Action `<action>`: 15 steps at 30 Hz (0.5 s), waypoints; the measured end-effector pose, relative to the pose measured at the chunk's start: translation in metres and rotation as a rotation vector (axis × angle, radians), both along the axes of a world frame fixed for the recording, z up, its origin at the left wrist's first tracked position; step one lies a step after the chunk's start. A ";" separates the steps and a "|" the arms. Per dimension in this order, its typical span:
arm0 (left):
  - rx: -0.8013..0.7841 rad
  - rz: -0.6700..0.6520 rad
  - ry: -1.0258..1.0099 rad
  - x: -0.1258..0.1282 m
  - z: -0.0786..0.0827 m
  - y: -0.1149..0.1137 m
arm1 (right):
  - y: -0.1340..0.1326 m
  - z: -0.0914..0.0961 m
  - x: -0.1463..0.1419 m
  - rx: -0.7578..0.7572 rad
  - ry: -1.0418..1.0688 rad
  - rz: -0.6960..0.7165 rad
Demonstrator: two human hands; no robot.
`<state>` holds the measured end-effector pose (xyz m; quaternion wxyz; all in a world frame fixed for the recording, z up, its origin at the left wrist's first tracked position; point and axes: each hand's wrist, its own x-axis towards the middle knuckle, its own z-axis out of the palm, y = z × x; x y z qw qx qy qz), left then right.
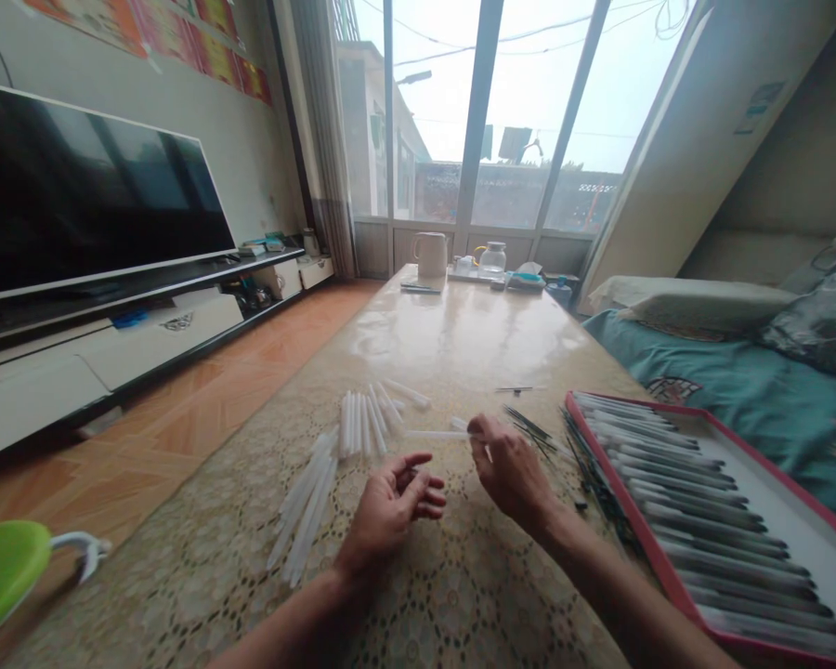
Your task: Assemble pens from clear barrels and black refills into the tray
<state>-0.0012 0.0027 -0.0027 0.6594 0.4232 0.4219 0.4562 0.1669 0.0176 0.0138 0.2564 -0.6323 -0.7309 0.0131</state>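
Note:
My right hand (508, 465) pinches the right end of a white translucent pen barrel (436, 435), which points left just over the patterned tablecloth. To its left, my left hand (397, 502) is held with loosely curled fingers apart; I make out nothing held in it. More white pen barrels (359, 423) lie in a fanned group beyond my left hand, and another bunch (306, 511) rests to its left. Thin dark pen refills (529, 427) are scattered right of my right hand. A red-rimmed box (703, 609) at the right holds many dark-tipped pens (711, 502) in a row.
The long table (452, 344) carries a beige pitcher (430, 255) and a glass jar (492, 260) at its far end. Small black parts (581, 506) lie beside the box. A green stool (6, 567) stands at left, and a teal-covered bed (711, 372) at right.

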 end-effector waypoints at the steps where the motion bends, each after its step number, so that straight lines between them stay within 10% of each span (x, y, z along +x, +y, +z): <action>1: -0.041 -0.017 -0.048 0.001 0.000 -0.001 | -0.009 0.002 0.002 -0.005 0.047 0.030; 7: -0.147 -0.127 -0.283 0.003 0.000 -0.003 | -0.041 0.009 0.018 -0.070 0.290 0.283; 15: -0.164 0.039 -0.312 0.002 -0.003 0.001 | -0.032 -0.017 0.087 -0.005 -0.346 -0.338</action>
